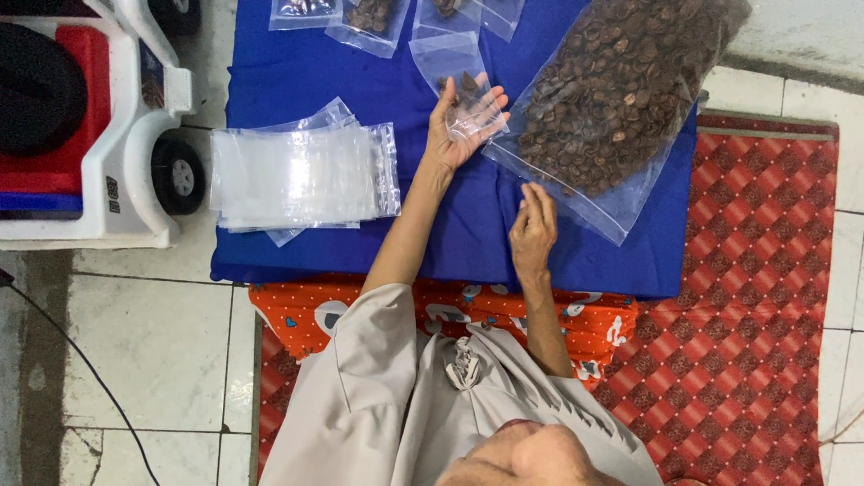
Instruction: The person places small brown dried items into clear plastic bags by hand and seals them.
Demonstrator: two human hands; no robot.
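Your grey sleeves fill the bottom of the frame, and both forearms reach up from them over an orange patterned cloth onto the blue cloth spread across the upper middle.

Your left hand lies palm up near the top centre, fingers spread and only loosely curled, cradling a small clear bag that rests across the palm and fingertips. A few brown pieces sit in that bag, just above your fingers. It is supported more than pinched.

Your right hand sits lower, at the centre of the frame, back toward the camera, fingers straight and together, gripping nothing. Its fingertips are at the lower edge of the large clear bag of brown dried pieces, which slants from the upper right down toward that hand; whether they touch the plastic cannot be told.

Left of your forearm, a stack of empty clear bags lies flat on the blue cloth. More small filled bags line the top edge. A toy car stands at the upper left, and a red patterned mat covers the right.
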